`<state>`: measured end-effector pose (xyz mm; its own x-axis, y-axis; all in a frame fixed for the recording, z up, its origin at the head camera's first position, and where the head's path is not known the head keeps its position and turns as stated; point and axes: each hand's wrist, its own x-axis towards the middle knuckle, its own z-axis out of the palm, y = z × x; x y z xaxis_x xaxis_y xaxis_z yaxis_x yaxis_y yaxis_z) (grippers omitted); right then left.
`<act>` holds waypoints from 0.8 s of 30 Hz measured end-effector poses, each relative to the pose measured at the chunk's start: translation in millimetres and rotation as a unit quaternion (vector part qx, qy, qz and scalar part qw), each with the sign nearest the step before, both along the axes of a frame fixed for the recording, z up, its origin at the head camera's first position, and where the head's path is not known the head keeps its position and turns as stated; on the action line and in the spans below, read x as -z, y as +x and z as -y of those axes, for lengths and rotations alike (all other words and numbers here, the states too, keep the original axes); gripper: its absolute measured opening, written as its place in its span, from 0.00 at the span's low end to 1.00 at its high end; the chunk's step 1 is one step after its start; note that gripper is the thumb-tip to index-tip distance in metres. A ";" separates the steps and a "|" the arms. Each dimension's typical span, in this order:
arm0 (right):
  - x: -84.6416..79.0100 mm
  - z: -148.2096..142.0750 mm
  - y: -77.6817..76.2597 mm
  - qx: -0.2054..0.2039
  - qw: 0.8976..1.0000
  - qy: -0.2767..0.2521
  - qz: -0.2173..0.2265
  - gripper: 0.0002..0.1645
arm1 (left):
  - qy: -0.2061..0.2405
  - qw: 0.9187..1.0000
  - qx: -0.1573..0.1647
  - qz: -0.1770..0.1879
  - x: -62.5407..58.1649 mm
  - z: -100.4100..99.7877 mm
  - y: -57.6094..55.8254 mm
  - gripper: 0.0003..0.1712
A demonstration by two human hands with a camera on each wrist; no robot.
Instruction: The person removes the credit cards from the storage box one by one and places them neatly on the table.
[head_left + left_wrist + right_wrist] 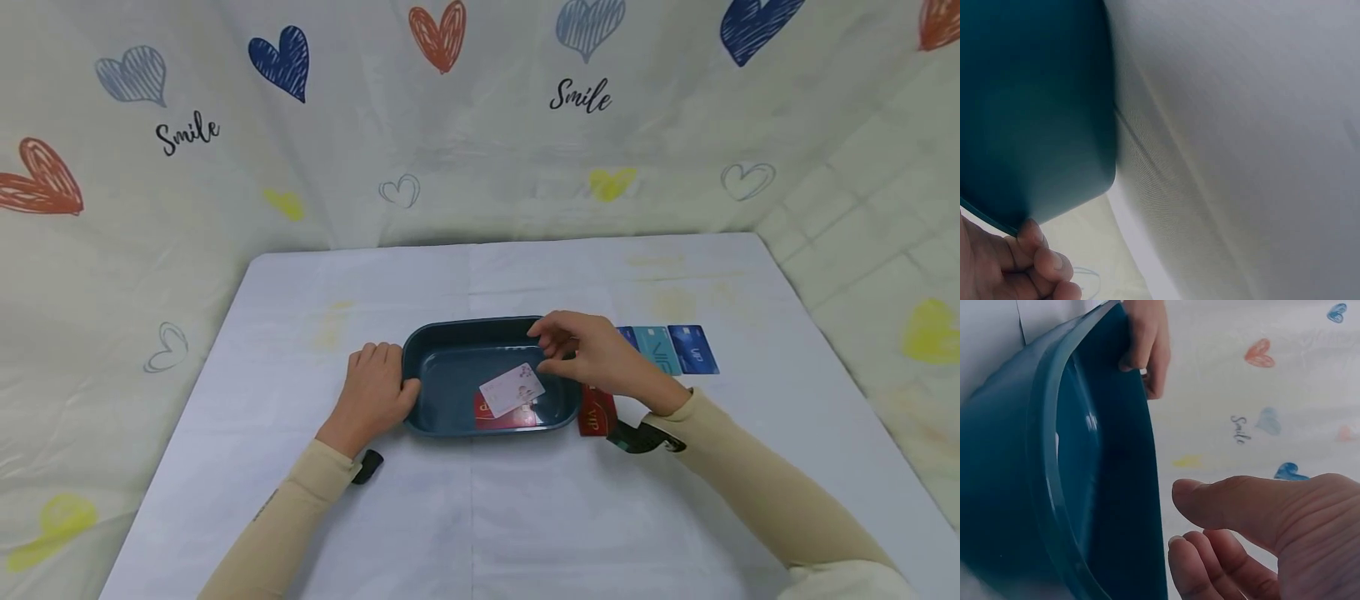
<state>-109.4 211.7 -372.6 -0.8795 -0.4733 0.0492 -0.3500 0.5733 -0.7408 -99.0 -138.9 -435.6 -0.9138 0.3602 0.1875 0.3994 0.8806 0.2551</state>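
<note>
A dark teal rectangular tray (450, 329) sits on the table. My left hand (372, 390) grips its left end, thumb over the rim and fingers outside; the left wrist view shows those fingertips (1032, 234) against the tray's outer wall. Inside, a white printed card (512, 389) lies tilted, partly over a red card (504, 421). Above the tray's right end, my right hand (588, 346) hovers with bent fingers and nothing between thumb and fingers. The right wrist view shows a gap between that thumb (1229, 500) and the fingers.
Right of the tray lie a red VIP card (597, 411), a teal VIP card (657, 348), a dark blue card (693, 349) and another blue card (627, 335) partly behind my right hand. The white table (420, 533) backs onto a heart-printed curtain (487, 150).
</note>
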 end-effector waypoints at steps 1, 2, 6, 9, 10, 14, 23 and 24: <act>0.1 1.5 -0.6 -0.004 1.000 0.003 -0.001 0.27 | 0.000 1.000 0.000 0.000 -0.1 0.0 -0.2 0.10; 0.2 3.2 -1.2 -0.008 1.000 0.006 -0.001 0.28 | 0.000 1.000 0.001 0.000 0.1 0.1 -0.5 0.10; 1.6 8.4 -3.0 -0.022 1.000 0.015 0.000 0.28 | -0.001 1.000 0.000 0.001 0.8 0.2 -1.5 0.09; 3.7 11.7 -4.6 -0.032 0.999 0.020 0.000 0.27 | 0.000 1.000 -0.001 -0.001 1.8 0.3 -2.1 0.09; 4.6 12.7 -5.2 -0.036 0.999 0.019 0.000 0.27 | 0.000 1.000 -0.002 -0.002 2.1 0.3 -2.2 0.09; 9.8 16.7 -8.5 -0.051 0.998 0.023 -0.005 0.28 | 0.003 1.000 -0.002 -0.005 3.4 0.4 -2.6 0.09; 13.1 26.4 -12.7 -0.087 0.996 0.033 0.011 0.30 | 0.001 1.000 -0.002 -0.011 3.8 0.8 -2.8 0.08; 13.6 27.4 -13.4 -0.091 0.995 0.035 0.013 0.30 | 0.001 1.000 -0.002 -0.011 3.5 0.9 -2.6 0.08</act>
